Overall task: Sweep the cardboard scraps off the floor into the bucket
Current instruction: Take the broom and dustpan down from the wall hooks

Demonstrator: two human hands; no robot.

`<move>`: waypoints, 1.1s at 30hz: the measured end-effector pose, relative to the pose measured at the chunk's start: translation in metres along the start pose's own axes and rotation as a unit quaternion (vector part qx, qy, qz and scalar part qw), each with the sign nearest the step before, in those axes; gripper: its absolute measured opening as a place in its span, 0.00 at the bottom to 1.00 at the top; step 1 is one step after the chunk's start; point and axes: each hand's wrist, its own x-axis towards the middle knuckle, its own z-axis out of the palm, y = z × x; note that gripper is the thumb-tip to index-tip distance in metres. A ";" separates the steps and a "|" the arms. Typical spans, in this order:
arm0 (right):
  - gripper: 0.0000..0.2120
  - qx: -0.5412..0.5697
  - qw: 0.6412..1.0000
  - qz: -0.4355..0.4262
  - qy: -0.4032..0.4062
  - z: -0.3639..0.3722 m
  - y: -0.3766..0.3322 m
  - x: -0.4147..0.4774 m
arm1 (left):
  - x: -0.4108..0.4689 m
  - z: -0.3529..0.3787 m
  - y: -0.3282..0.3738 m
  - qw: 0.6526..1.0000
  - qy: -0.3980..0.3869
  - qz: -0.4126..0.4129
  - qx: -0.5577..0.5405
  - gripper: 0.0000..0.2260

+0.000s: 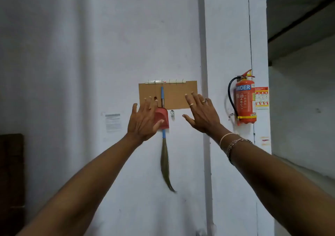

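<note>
The broom (165,165) hangs upright on the wall (72,54) from a hook rail (165,81), blue handle at the top and bristles trailing down and curling to the right. The red dustpan (164,116) hangs over the handle's lower part. Both arms reach up toward them.

The left hand (143,119) is spread wide and holds nothing. Its fingers (149,103) lie just left of the broom handle and its thumb crosses the front of the dustpan; whether it touches the pan cannot be told. The right hand (203,114) is also splayed and holds nothing. Its fingers (194,98) lie right of the broom and clear of it, in front of the brown cardboard panel (181,94) fixed behind the rail.

Counted: one broom, one dustpan, one hook rail, one cardboard panel. The right hand wears two rings (191,104) and its wrist two bracelets (233,143). One red fire extinguisher (245,103) is mounted further right, and one paper notice (112,122) is stuck to the wall at left
</note>
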 end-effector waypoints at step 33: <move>0.41 0.156 0.988 -0.019 -0.007 0.431 -0.031 0.172 | 0.183 0.390 -0.074 0.999 0.003 -0.021 0.047 0.35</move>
